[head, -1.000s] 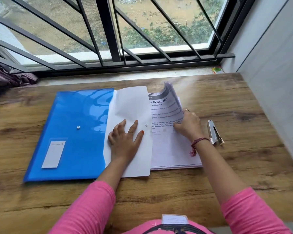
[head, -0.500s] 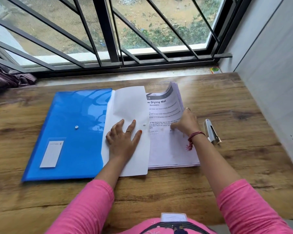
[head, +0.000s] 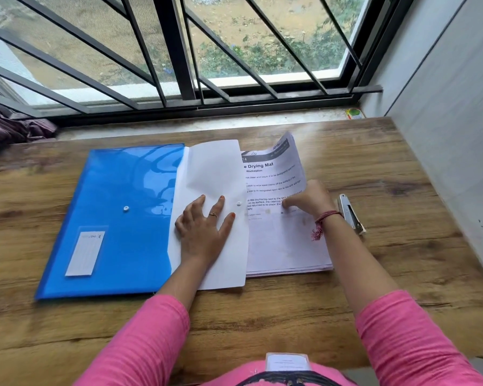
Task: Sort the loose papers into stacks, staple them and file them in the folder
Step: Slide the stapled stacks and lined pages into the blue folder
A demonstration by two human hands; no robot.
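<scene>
A blue plastic folder (head: 115, 218) lies on the wooden desk, its translucent white flap (head: 215, 168) opened to the right over a stack of printed papers (head: 285, 246). My left hand (head: 204, 229) rests flat on the flap with fingers spread. My right hand (head: 307, 201) grips the right edge of the top sheets, headed "Drying Mat", and their far right corner curls up off the stack. A silver stapler (head: 350, 214) lies on the desk just right of my right wrist.
The wooden desk (head: 402, 274) ends at a window sill with black bars behind. A grey wall stands close on the right. A small green and yellow item (head: 353, 113) sits on the sill's right end. Dark cloth (head: 14, 126) lies at far left.
The lifted sheets have come down flatter toward the stack, and my right hand has shifted slightly left over them. My left hand has stayed flat on the flap.
</scene>
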